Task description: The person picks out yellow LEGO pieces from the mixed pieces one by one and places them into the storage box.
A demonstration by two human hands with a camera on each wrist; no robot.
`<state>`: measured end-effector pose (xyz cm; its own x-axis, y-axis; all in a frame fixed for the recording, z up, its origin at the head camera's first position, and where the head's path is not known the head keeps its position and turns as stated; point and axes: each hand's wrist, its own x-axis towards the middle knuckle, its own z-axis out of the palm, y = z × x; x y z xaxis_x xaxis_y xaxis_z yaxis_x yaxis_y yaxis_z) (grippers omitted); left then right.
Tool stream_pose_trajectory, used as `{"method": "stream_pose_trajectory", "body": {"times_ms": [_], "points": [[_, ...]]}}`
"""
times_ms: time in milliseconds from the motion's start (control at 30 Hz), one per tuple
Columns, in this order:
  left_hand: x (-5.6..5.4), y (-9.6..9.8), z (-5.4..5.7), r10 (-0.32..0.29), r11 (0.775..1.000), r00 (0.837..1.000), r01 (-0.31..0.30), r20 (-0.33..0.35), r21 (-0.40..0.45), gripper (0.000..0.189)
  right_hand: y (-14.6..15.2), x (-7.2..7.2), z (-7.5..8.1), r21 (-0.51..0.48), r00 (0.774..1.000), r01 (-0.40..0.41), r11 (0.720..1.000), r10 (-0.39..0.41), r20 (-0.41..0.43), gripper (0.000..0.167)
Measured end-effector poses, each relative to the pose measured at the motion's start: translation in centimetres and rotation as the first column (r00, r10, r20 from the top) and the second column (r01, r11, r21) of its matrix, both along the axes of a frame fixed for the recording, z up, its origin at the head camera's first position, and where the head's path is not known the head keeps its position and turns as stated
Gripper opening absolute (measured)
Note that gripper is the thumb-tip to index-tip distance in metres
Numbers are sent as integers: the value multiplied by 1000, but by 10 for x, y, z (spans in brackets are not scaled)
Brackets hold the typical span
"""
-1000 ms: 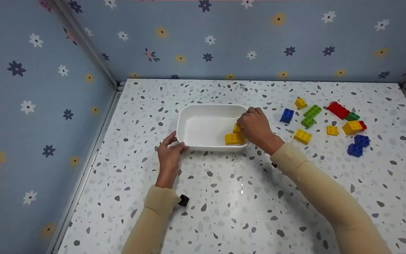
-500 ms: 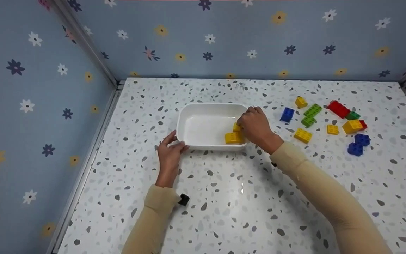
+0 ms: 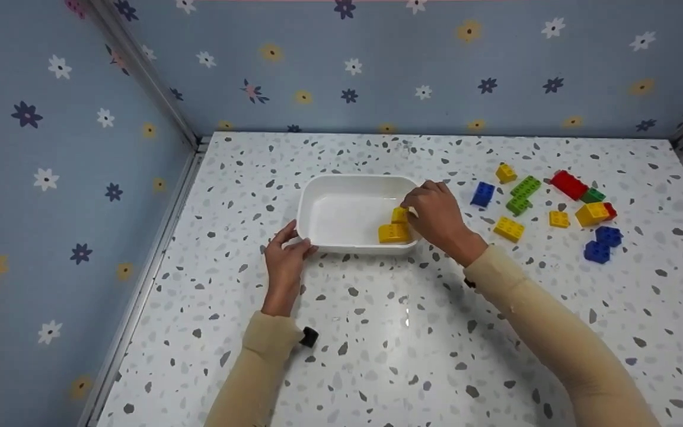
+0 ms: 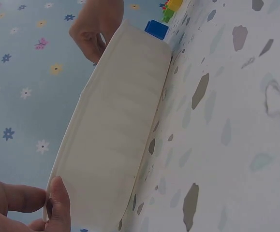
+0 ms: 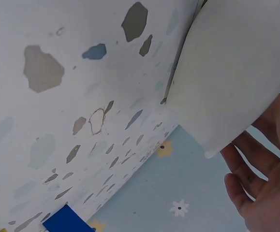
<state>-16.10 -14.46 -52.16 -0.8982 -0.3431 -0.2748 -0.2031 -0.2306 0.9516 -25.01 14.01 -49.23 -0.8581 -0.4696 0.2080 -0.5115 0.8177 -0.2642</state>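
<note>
A white rectangular tub (image 3: 341, 246) stands on the speckled table. My left hand (image 3: 285, 258) pinches its near left corner, thumb and fingers either side of the rim in the left wrist view. Two yellow toy building blocks (image 3: 395, 233) lie together inside at the right end. Over the tub's right rim is my right hand (image 3: 436, 213), its bent fingertips right by the farther yellow block (image 3: 399, 214). In the right wrist view some right-hand fingers (image 5: 248, 169) hang loosely curled beside the tub's wall; the wall hides the rest.
To the right of the tub lie several loose blocks: a blue block (image 3: 483, 194), a larger yellow block (image 3: 508, 229), a green block (image 3: 525, 187), a red block (image 3: 568, 184) and a dark blue pair (image 3: 602, 244). A flowered wall (image 3: 377, 71) borders the table's back.
My right hand has shifted slightly right, uncovering more of the farther yellow block, which stays in place in the tub. The left hand and tub have not moved.
</note>
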Motion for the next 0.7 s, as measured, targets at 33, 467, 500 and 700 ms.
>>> {"method": "stream_pose_trajectory", "body": {"times_ms": [33,467,500,700], "points": [[0,0,0,0,1000,1000,0,0,-2,57,3,2,0,-22,1000,-2,1000,2,-18,16],[-2,0,-2,9,1000,1000,-8,27,-15,57,43,20,-2,-141,989,8,990,-28,-144,17],[-2,-1,-2,9,1000,1000,-8,26,-12,57,45,21,-3,-145,989,12,989,-33,-143,17],[-2,0,-2,6,1000,1000,-5,24,-13,58,60,26,-6,-148,988,38,988,-60,-144,18]]}}
